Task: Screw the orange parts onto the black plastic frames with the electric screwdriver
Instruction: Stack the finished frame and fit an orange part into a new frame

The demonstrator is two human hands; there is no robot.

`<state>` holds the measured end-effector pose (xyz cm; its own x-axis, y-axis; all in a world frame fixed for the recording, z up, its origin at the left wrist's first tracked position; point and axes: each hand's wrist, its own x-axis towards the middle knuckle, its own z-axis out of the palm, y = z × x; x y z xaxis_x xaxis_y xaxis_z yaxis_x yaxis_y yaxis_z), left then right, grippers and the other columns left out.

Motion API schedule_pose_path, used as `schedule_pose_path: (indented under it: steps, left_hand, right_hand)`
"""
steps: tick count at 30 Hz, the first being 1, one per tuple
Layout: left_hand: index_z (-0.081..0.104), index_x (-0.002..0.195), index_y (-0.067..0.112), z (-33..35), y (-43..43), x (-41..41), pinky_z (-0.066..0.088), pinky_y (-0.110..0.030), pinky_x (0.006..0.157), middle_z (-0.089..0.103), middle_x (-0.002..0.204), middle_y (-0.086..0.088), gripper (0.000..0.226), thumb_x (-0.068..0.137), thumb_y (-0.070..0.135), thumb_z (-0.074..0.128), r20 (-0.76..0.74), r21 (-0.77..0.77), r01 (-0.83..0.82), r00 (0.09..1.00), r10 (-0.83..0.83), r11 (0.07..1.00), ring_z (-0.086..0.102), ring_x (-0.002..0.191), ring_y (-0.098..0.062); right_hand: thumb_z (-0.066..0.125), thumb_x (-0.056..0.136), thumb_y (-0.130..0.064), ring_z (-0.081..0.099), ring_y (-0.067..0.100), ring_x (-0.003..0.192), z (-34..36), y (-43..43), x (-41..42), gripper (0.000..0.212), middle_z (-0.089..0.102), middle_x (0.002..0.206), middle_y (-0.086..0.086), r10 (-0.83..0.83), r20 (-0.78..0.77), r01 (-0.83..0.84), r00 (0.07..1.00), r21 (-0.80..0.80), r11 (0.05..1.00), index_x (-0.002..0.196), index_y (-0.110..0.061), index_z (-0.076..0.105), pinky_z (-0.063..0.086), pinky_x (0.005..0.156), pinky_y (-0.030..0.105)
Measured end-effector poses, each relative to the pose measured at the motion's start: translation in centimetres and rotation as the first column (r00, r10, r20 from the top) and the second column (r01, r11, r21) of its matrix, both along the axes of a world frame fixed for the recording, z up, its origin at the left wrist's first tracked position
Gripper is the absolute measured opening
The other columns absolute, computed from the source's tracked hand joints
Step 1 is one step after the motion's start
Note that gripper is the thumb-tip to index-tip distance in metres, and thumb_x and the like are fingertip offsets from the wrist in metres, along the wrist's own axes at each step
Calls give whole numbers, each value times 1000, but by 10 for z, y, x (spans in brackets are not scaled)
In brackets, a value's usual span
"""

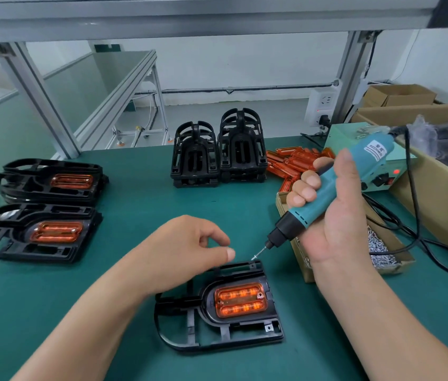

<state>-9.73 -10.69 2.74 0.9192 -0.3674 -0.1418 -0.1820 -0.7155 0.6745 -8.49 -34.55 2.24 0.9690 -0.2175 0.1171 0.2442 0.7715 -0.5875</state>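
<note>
A black plastic frame lies flat on the green mat in front of me, with an orange part seated in its recess. My right hand grips the teal electric screwdriver, tilted so its bit points down-left and ends just above the frame's far edge. My left hand hovers above the frame's far left side, fingers loosely curled, thumb and forefinger close together; I cannot tell whether they pinch anything.
Two stacks of frames with orange parts sit at the left. Stacked bare frames stand at the back, loose orange parts beside them. A cardboard box of screws, a power unit with cables and large cartons lie right.
</note>
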Motion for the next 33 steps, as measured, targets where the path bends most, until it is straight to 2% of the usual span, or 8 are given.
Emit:
schedule_pose_path:
  steps: [4, 7, 12, 16, 19, 25, 29, 33]
  left_hand:
    - [68, 113, 49, -4, -7, -6, 37, -18, 66, 53, 78, 25, 54, 68, 80, 67, 96, 294, 60, 991, -92, 954, 52, 75, 9]
    - [67, 116, 46, -9, -14, -10, 42, -23, 74, 52, 88, 29, 56, 71, 78, 69, 135, 357, 60, 984, -115, 932, 51, 89, 4]
    - [65, 111, 46, -12, -16, -9, 39, -20, 69, 54, 89, 28, 55, 68, 80, 68, 140, 380, 59, 983, -120, 923, 51, 86, 2]
    - [62, 105, 45, -13, -17, -8, 35, -16, 64, 55, 86, 26, 50, 68, 78, 70, 130, 384, 62, 984, -120, 921, 48, 78, 12]
    - [61, 103, 44, -13, -18, -7, 34, -18, 62, 55, 84, 25, 49, 69, 77, 72, 115, 397, 68, 986, -123, 915, 47, 76, 11]
    - [61, 105, 43, -12, -21, -8, 42, -20, 69, 58, 88, 25, 50, 68, 75, 71, 86, 402, 70, 990, -114, 913, 52, 82, 8]
    - [60, 102, 41, -11, -22, -9, 39, -21, 64, 58, 86, 23, 48, 69, 75, 72, 81, 407, 61, 991, -102, 911, 51, 79, 9]
    - [60, 101, 39, -10, -22, -10, 35, -21, 62, 58, 87, 21, 49, 71, 75, 72, 86, 413, 59, 991, -104, 909, 49, 79, 8]
  right_hand:
    - [60, 105, -44, 46, 8, 53, -2, 3, -1, 29, 49, 69, -3, 72, 19, -70, 997, -104, 992, 92, -18, 62, 44, 51, 23]
    - [59, 105, -43, 45, 9, 52, -3, 4, -2, 27, 49, 69, -2, 129, 27, -123, 991, -156, 980, 93, -18, 61, 43, 49, 24]
    - [58, 105, -39, 45, 9, 49, 0, 5, -6, 25, 48, 67, -1, 192, 27, -181, 981, -230, 956, 95, -17, 60, 42, 47, 24]
    - [62, 101, -39, 45, 11, 47, 2, 8, -9, 24, 47, 67, 1, 244, 36, -224, 969, -289, 931, 93, -17, 62, 41, 47, 25]
    - [68, 94, -42, 45, 12, 46, 3, 11, -12, 26, 48, 66, 2, 277, 37, -250, 960, -327, 911, 94, -17, 61, 42, 46, 25]
    - [69, 93, -41, 44, 13, 45, 7, 14, -17, 26, 48, 65, 3, 305, 48, -268, 951, -360, 894, 92, -16, 60, 41, 45, 26]
    - [85, 84, -49, 44, 14, 45, 12, 16, -22, 42, 48, 65, 3, 355, 90, -283, 931, -436, 854, 93, -17, 61, 41, 46, 26]
    - [85, 84, -51, 47, 16, 44, 16, 22, -28, 45, 50, 66, 5, 417, 143, -297, 898, -503, 812, 96, -15, 61, 43, 47, 27]
